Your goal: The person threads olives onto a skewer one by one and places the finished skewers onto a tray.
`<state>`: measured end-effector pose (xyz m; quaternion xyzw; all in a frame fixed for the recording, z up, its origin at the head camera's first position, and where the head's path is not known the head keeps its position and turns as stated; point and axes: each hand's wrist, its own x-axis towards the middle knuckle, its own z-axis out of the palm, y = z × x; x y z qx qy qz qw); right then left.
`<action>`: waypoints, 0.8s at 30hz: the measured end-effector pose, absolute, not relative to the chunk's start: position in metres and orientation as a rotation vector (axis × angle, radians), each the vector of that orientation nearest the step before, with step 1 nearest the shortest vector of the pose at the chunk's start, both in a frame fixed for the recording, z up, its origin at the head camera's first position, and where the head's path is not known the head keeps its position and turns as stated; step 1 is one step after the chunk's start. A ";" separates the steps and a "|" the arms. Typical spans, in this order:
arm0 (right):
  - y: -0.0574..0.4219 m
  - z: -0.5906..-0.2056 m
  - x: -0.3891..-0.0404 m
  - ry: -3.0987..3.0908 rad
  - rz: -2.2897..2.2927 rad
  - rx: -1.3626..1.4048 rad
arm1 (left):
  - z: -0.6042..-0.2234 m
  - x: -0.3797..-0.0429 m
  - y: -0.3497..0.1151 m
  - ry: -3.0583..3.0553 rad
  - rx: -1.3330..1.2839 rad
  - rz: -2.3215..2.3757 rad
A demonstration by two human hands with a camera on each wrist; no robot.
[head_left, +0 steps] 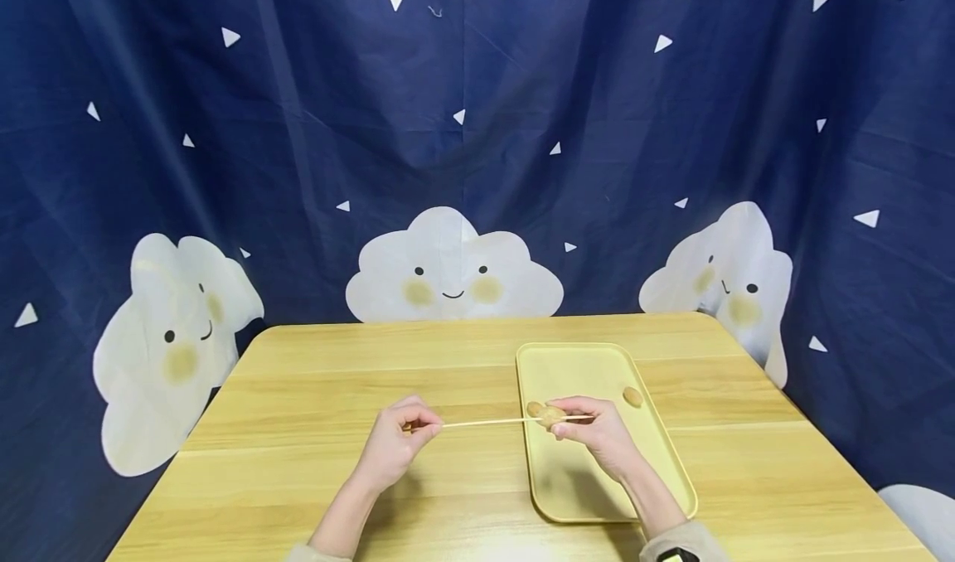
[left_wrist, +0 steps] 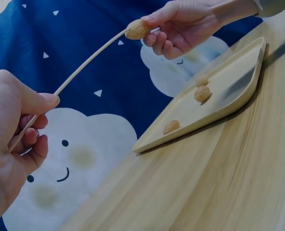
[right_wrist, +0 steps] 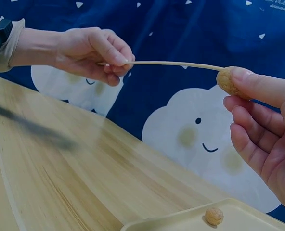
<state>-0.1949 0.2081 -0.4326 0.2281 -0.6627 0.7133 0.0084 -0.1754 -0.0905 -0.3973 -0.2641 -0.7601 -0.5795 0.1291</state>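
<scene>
One thin, pale wooden stick [head_left: 485, 422] runs from the pinching fingers of the left hand [head_left: 390, 444] to a rough, tan-brown oval ball [left_wrist: 136, 30] gripped between the right hand's [head_left: 601, 436] fingers, where a sudden slip could jab them.

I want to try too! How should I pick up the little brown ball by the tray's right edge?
I'd pinch the brown ball around its middle, thumb and finger on its two narrower sides, coming from above. It looks slightly oval and nothing lies on top of it. The tray's raised edge is close on its right, so coming from that side might be awkward.
</scene>
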 end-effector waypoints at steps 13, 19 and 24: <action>0.204 -0.439 -0.198 -2.037 2.242 0.759 | -0.395 -0.176 -0.088 -2.233 -0.757 -1.654; 0.203 -0.438 -0.200 -2.036 2.234 0.778 | -0.394 -0.174 -0.085 -2.236 -0.754 -1.652; 0.204 -0.439 -0.200 -2.024 2.235 0.812 | -0.393 -0.173 -0.082 -2.255 -0.739 -1.653</action>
